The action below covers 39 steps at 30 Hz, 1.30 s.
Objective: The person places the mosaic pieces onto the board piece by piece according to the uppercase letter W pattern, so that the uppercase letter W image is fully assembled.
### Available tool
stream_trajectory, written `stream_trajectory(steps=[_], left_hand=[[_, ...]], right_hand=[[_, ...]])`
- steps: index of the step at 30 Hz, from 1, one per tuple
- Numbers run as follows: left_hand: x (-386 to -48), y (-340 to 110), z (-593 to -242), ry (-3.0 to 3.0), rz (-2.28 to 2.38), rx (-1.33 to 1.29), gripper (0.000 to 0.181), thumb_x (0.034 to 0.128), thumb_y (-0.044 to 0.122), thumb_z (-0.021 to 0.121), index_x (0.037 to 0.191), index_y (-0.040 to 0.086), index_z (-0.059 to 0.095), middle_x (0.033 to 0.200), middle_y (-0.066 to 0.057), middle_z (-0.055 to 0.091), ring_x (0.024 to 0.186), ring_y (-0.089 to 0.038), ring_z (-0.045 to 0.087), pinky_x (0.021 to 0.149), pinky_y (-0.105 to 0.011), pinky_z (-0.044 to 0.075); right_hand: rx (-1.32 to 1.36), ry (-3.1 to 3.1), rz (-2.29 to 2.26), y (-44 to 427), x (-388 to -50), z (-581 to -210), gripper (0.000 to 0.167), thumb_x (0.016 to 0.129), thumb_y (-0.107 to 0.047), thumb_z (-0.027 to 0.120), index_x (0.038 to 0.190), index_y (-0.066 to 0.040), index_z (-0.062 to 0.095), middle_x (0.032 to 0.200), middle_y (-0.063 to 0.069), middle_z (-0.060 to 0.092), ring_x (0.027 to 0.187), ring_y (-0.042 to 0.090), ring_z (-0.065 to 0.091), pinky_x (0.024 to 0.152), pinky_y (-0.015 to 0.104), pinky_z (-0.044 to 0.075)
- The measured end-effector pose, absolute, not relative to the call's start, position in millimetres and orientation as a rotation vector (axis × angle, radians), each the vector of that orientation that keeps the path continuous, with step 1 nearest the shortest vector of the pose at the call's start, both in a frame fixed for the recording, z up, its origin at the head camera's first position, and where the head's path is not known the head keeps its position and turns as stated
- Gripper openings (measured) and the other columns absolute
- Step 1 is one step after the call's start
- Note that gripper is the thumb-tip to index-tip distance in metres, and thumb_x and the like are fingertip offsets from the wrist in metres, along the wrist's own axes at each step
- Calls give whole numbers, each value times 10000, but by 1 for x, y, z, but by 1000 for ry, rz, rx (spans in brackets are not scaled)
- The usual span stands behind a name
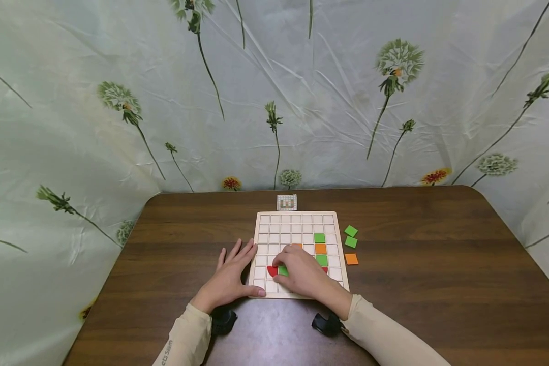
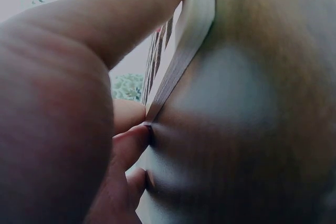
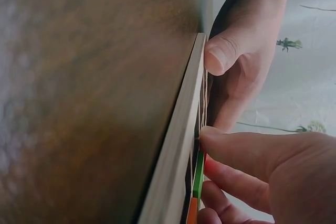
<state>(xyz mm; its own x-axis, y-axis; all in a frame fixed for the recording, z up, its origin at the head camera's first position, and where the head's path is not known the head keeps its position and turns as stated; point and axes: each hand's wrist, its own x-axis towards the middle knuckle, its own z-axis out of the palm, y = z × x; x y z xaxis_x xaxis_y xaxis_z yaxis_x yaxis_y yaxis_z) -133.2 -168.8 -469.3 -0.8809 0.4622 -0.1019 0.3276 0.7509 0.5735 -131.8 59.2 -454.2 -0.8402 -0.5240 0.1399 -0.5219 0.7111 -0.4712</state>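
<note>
A pale square grid board lies flat on the table. My left hand rests along its left edge with fingers spread, the thumb on the near left corner; in the left wrist view, fingertips touch the table beside the board. Over the lower rows, my right hand pinches a red rounded tile between thumb and index finger. A green tile lies just right of it, partly under the hand. Another red piece shows past the knuckles. In the right wrist view, the thumb touches the board.
Up the board's right side run a green tile, an orange tile and another green one. Two loose green tiles and an orange tile lie right of the board. A small pattern card lies behind it.
</note>
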Motion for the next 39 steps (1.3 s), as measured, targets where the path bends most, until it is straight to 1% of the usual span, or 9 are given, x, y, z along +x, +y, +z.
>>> stream_trajectory(steps=[8, 16, 23, 27, 32, 39], left_hand=[[-133, -169, -470, 2719, 816, 623, 1118, 739, 570, 833, 1595, 100, 289, 1672, -66, 178, 1542, -348, 25, 1161, -653, -61], [-133, -169, -470, 2716, 814, 621, 1119, 741, 573, 829, 1598, 107, 280, 1672, -62, 178, 1543, -339, 20, 1163, -648, -63], [-133, -168, -469, 2709, 818, 598, 1122, 742, 559, 837, 1602, 115, 270, 1673, -57, 175, 1544, -331, 14, 1166, -640, -66], [-133, -168, -469, 2705, 822, 590, 1128, 737, 561, 839, 1602, 114, 269, 1673, -52, 173, 1545, -327, 11, 1167, -636, -70], [-133, -169, -470, 2708, 822, 589, 1129, 737, 572, 834, 1602, 117, 269, 1675, -41, 167, 1546, -322, 9, 1168, -632, -72], [-133, -169, -469, 2711, 827, 601, 1125, 740, 566, 835, 1600, 107, 273, 1675, -56, 168, 1544, -330, 12, 1165, -641, -65]], right_hand=[[-869, 2895, -810, 60, -131, -453, 179, 829, -215, 815, 958, -104, 759, 923, -5, 644, 903, 179, 568, 802, 330, 507], [-809, 2901, -947, 76, -129, -445, 254, 814, -230, 837, 1021, -108, 755, 1005, -5, 668, 970, 182, 576, 865, 362, 507], [-719, 2898, -1082, 104, -127, -434, 250, 826, -178, 827, 1051, -91, 758, 1015, 11, 687, 928, 190, 602, 790, 366, 513], [-651, 2899, -1112, 123, -128, -432, 249, 851, -178, 812, 1079, -97, 752, 1032, 17, 693, 929, 206, 608, 779, 368, 514], [-600, 2921, -1110, 144, -129, -430, 254, 852, -157, 810, 1089, -91, 748, 1028, 23, 694, 927, 222, 616, 770, 362, 522], [-524, 2965, -1129, 176, -126, -428, 273, 841, -129, 817, 1101, -86, 745, 986, 32, 679, 850, 229, 589, 689, 340, 482]])
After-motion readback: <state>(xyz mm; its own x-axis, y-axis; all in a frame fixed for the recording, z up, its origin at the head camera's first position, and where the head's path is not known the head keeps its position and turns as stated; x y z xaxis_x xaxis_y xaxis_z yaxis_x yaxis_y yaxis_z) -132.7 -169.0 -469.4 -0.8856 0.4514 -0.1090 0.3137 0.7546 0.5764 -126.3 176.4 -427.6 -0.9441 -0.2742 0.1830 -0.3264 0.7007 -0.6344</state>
